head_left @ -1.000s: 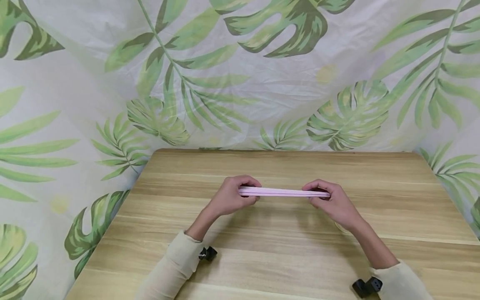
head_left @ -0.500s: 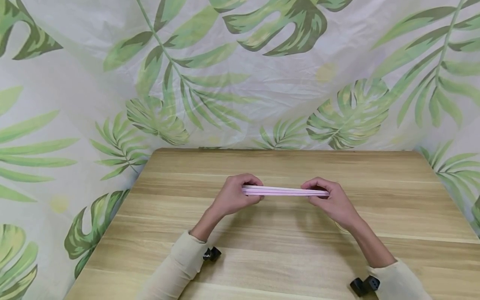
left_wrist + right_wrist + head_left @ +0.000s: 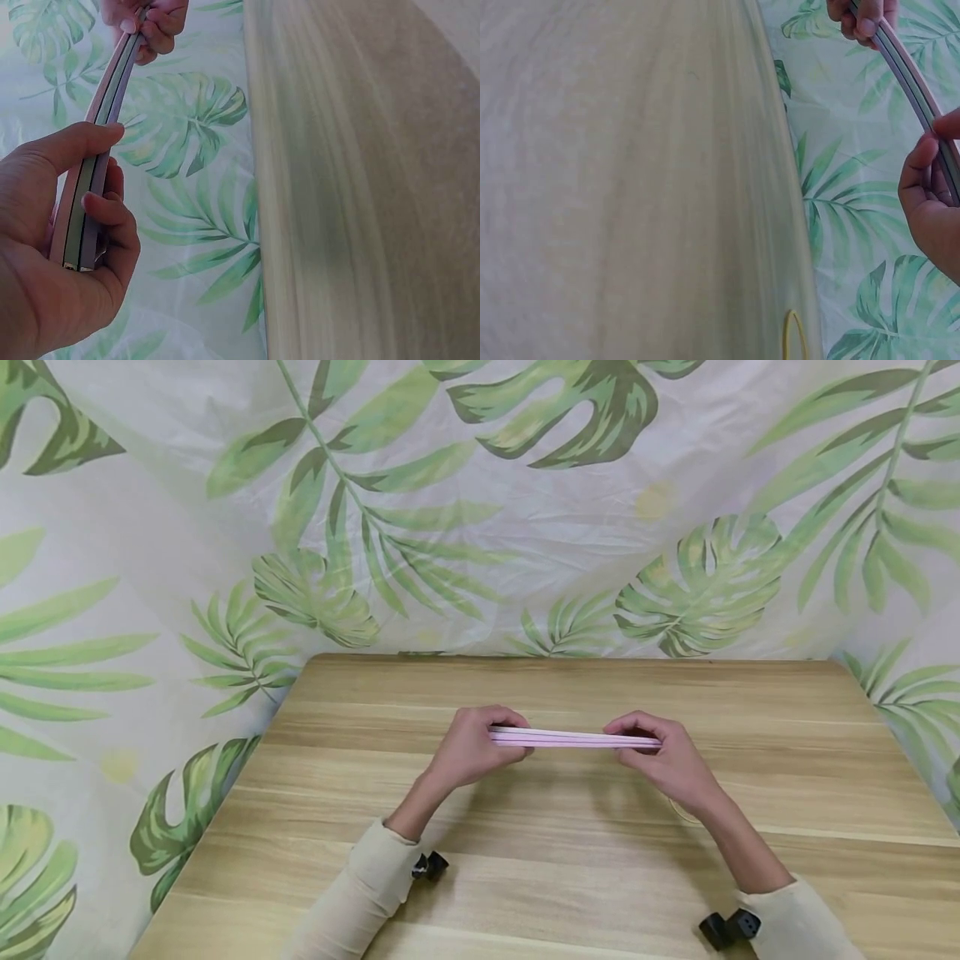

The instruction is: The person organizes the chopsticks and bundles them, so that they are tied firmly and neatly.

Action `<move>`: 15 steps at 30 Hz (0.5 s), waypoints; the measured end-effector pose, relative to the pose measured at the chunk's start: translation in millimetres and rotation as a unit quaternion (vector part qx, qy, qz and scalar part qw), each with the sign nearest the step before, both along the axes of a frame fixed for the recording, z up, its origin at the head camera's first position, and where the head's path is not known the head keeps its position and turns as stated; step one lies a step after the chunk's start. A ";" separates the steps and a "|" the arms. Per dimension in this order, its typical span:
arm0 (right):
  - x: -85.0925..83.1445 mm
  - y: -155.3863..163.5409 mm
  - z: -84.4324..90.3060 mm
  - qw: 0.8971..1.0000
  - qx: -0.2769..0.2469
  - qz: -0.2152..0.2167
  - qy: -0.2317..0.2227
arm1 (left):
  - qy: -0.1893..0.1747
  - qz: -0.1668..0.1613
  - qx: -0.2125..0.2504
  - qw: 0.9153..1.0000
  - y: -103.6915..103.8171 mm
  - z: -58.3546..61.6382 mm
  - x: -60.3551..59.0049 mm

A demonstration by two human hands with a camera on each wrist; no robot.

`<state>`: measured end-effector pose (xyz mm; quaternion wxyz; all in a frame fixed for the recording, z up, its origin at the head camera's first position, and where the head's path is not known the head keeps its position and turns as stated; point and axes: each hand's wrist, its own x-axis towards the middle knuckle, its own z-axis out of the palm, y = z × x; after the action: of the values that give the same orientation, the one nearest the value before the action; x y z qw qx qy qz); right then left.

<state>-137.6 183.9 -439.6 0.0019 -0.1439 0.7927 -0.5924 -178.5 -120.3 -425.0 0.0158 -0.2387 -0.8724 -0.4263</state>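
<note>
A stack of thin, flat, pastel pieces (image 3: 567, 739) is held edge-on above the wooden table, spanning the space between both hands. Pink, green and purple-grey layers with dark lines between them show in the stack (image 3: 101, 105) in the left wrist view; its broad faces are hidden, so I cannot tell what kind of thing it is. My left hand (image 3: 474, 747) grips the left end, thumb on the near side and fingers curled round the far side. The other end is pinched between the thumb and fingers of my right hand (image 3: 670, 762).
A thin yellow loop (image 3: 793, 334), like a rubber band, lies on the wooden table (image 3: 570, 877) below the right wrist. Leaf-patterned cloth (image 3: 480, 568) hangs behind the table and down both sides. Each sleeve cuff carries a small black camera (image 3: 430, 866).
My left hand and its end of the stack have shifted slightly right and up. Several layer edges show more distinctly than a second ago. The right hand has barely moved, and both keep their hold.
</note>
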 end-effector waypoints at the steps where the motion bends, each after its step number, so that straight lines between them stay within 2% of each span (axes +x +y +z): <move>1: 0.0 0.2 0.7 1.000 -0.002 0.002 -0.001 | 0.002 -0.002 -0.001 1.000 -0.8 0.4 -0.4; 4: -0.1 -0.2 1.4 1.000 -0.002 0.006 -0.001 | 0.010 -0.009 -0.016 1.000 -3.4 0.9 -1.8; 10: 1.5 -5.3 -1.3 1.000 0.001 0.005 0.000 | 0.019 -0.026 -0.075 0.997 -6.0 2.6 -3.1; 15: 2.2 -10.6 -4.4 1.000 -0.005 -0.003 0.002 | 0.058 -0.016 -0.106 0.993 -2.5 4.6 -2.9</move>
<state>-135.4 173.3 -444.1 -0.0027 -0.1426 0.7903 -0.5958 -181.4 -122.8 -420.4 0.0346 -0.2769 -0.9063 -0.3174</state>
